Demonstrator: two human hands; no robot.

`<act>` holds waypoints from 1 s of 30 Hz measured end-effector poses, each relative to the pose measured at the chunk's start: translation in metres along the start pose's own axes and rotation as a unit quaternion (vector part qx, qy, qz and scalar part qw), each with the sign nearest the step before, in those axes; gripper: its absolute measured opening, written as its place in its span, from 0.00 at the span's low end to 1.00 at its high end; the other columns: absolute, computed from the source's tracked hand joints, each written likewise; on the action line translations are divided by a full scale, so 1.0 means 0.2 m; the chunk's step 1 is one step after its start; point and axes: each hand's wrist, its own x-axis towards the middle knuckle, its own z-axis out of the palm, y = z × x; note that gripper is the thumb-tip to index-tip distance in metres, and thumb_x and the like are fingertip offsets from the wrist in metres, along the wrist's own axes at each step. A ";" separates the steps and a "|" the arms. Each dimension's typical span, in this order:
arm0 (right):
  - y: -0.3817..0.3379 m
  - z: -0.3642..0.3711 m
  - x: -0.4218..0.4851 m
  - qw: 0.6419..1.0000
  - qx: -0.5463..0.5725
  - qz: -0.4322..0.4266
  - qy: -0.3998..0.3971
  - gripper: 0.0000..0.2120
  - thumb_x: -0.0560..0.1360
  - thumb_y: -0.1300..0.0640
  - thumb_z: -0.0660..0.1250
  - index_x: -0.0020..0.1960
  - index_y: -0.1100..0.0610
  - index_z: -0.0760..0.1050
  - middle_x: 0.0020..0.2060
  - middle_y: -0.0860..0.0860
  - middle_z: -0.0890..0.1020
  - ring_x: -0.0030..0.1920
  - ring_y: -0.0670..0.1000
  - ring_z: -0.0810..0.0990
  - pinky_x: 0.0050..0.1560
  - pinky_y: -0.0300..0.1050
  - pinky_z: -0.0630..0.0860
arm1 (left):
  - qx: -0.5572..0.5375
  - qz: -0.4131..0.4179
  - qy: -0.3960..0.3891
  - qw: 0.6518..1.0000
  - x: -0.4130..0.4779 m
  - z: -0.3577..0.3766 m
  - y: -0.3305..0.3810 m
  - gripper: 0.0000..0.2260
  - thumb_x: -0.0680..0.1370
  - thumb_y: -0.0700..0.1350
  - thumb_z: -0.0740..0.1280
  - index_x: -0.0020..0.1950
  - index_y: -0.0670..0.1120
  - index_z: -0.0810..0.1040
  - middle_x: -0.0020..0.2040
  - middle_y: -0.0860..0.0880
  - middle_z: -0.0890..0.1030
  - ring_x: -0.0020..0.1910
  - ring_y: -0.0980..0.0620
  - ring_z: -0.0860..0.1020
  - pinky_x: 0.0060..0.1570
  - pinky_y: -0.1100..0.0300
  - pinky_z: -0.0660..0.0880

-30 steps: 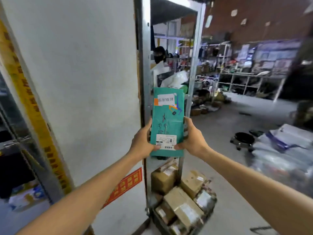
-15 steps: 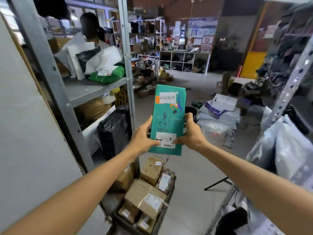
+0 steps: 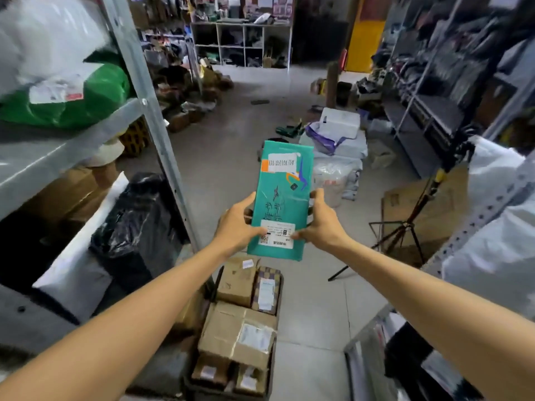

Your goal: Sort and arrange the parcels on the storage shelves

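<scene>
Head view — one teal parcel point(image 3: 282, 180); left hand point(image 3: 237, 224), right hand point(image 3: 322, 224) — fingers point(image 3: 317, 196) grasping it.

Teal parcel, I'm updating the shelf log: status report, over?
Left hand and right hand grip teal parcel by its lower sides. Held upright mid-aisle, not yet shelved. Cardboard boxes below, shelf post at left.

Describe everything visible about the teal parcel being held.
The teal parcel is a flat, tall, glossy-looking packet held upright above the aisle floor. A white sticker sits near its top, a barcoded shipping label near its bottom, dark handwriting between. The left hand grips its left edge, the right hand its right edge.
</scene>
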 end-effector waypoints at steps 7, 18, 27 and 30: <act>0.33 0.18 0.22 0.996 0.008 0.085 -0.020 0.29 0.68 0.70 0.73 0.58 0.57 0.58 0.55 0.49 0.72 0.56 0.53 0.79 0.32 0.36 0.78 | -0.004 -0.029 -0.043 0.999 0.28 0.24 -0.35 0.29 0.71 0.39 0.75 0.69 0.54 0.70 0.56 0.51 0.76 0.53 0.53 0.77 0.40 0.65 0.77; 1.23 0.62 0.65 0.973 0.014 0.200 -0.111 0.32 0.69 0.71 0.72 0.66 0.56 0.61 0.57 0.51 0.75 0.51 0.49 0.78 0.33 0.37 0.77 | 0.001 -0.183 -0.039 0.982 0.58 0.83 -1.11 0.34 0.66 0.37 0.79 0.69 0.50 0.73 0.58 0.50 0.80 0.51 0.55 0.79 0.46 0.65 0.78; 1.99 1.15 0.76 0.951 0.036 0.287 -0.111 0.52 0.68 0.68 0.75 0.79 0.44 0.48 0.58 0.52 0.77 0.52 0.49 0.77 0.53 0.51 0.79 | -0.010 -0.276 -0.068 0.959 0.68 1.34 -1.84 0.41 0.66 0.34 0.78 0.75 0.49 0.65 0.57 0.47 0.78 0.51 0.53 0.80 0.50 0.54 0.81; 2.20 1.34 0.76 0.940 0.042 0.317 -0.114 0.51 0.68 0.67 0.75 0.79 0.46 0.49 0.54 0.51 0.77 0.52 0.50 0.77 0.55 0.52 0.78 | 0.027 -0.257 -0.086 0.962 0.66 1.48 -2.04 0.39 0.65 0.32 0.76 0.73 0.48 0.68 0.56 0.46 0.79 0.50 0.50 0.80 0.51 0.52 0.80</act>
